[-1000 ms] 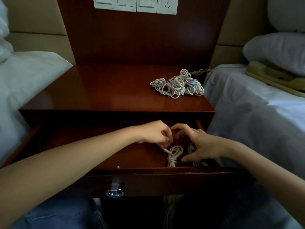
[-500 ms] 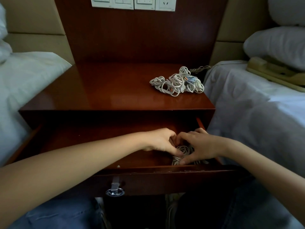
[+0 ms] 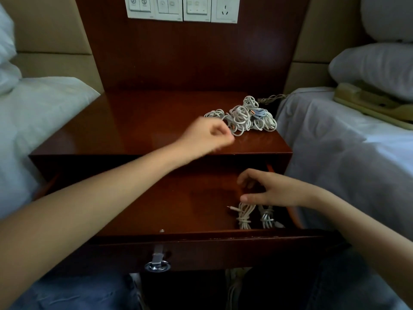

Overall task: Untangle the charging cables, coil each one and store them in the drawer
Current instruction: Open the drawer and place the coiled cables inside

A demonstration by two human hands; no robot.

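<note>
The fingers (image 3: 247, 175) of the right hand (image 3: 274, 191) are spread and relaxed, gripping nothing, and hover just above two coiled cables (image 3: 244, 217) that lie side by side in the right front corner of the drawer (image 3: 178, 209). The left hand (image 3: 210, 135) is above and behind the drawer, its fingers curled in on nothing that shows, though blur hides detail. It is just beside the tangled cables (image 3: 242, 118), heaped on the nightstand top (image 3: 145, 126) behind the drawer's right half. That heap is probably light, limp and slick-sheathed, with interlocked loops, so pulling one strand would likely drag the lot. A better hold is likely a plug end, such as the orange-tipped plug (image 3: 252, 113) in the heap, pinched firmly and fed back through the loops.
</note>
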